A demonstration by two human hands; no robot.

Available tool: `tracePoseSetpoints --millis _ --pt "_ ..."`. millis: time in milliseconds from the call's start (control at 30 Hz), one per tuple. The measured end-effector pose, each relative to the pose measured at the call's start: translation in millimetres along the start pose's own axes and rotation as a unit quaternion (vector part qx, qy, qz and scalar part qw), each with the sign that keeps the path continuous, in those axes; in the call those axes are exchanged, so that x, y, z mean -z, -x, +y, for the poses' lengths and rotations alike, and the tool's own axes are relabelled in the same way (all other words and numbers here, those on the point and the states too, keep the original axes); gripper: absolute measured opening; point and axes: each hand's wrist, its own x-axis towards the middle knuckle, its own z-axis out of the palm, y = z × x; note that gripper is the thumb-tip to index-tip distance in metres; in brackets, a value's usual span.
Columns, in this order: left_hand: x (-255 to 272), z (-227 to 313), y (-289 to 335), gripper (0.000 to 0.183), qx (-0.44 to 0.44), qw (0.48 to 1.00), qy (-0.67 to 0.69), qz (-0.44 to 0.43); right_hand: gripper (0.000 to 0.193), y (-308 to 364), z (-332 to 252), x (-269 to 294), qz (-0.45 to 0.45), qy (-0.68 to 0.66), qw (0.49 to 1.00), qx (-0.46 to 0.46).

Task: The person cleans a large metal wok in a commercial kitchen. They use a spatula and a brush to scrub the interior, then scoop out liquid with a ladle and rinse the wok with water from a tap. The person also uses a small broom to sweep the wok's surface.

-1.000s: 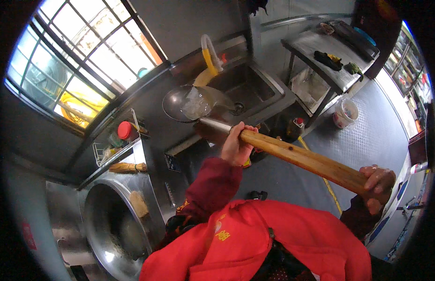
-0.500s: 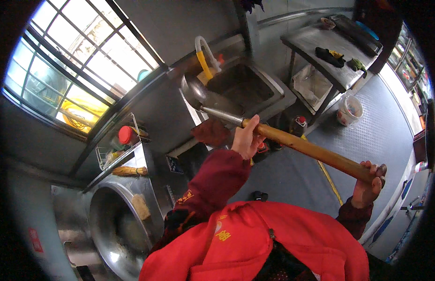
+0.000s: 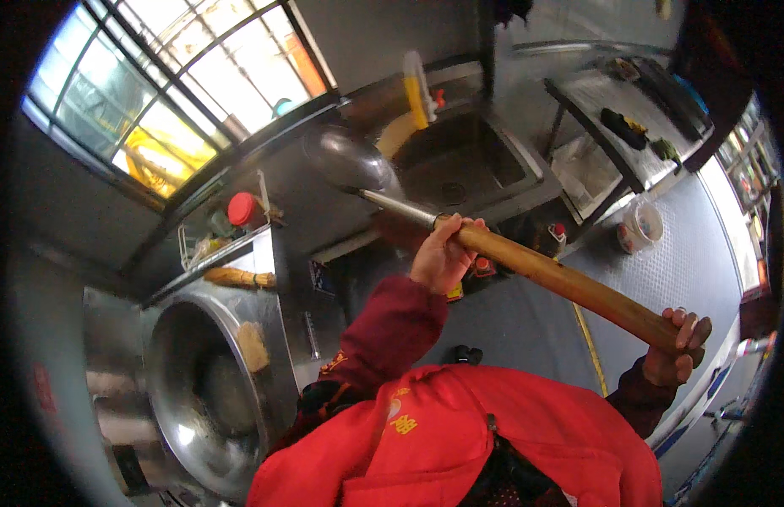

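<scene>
A big metal ladle (image 3: 345, 160) with a long wooden handle (image 3: 569, 283) stretches across the view, held in both my hands. Near the metal shaft, my left hand (image 3: 447, 253) is wrapped round the upper end of the wood. At the handle's far right end my right hand (image 3: 677, 345) is closed on it. The ladle's bowl hangs just left of the steel sink (image 3: 527, 160), apart from the large wok (image 3: 168, 397) at the lower left. What the bowl holds, if anything, cannot be made out.
A white and yellow hose (image 3: 416, 97) hangs over the sink. Beside the wok lie a straw brush (image 3: 240, 277) and a tan pad (image 3: 253, 346); a red-lidded jar (image 3: 245, 209) stands behind. A metal table (image 3: 590, 93) holds gloves (image 3: 622, 128). On the floor is a white bucket (image 3: 641, 226).
The ladle's bowl has shifted slightly left, away from the sink basin. My right hand has moved a little right and down with the handle end. The whole view has turned somewhat.
</scene>
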Motion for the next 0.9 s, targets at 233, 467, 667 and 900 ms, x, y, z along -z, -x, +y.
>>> tracePoseSetpoints --millis 233,467,667,900 --pt "21 80 88 0.008 -0.144 0.980 0.087 -0.105 0.045 -23 40 -75 -0.099 -0.125 0.985 -0.067" --pt "40 158 211 0.006 -0.384 0.914 0.125 -0.038 0.041 -34 56 -208 -0.203 -0.213 0.936 -0.193" --pt "137 216 340 0.016 -0.451 0.854 0.103 0.239 0.033 42 136 -351 -0.297 -0.313 0.844 -0.318" --pt "244 228 467 0.013 -0.506 0.738 0.234 0.381 0.033 150 182 -458 -0.374 -0.240 0.774 -0.452"
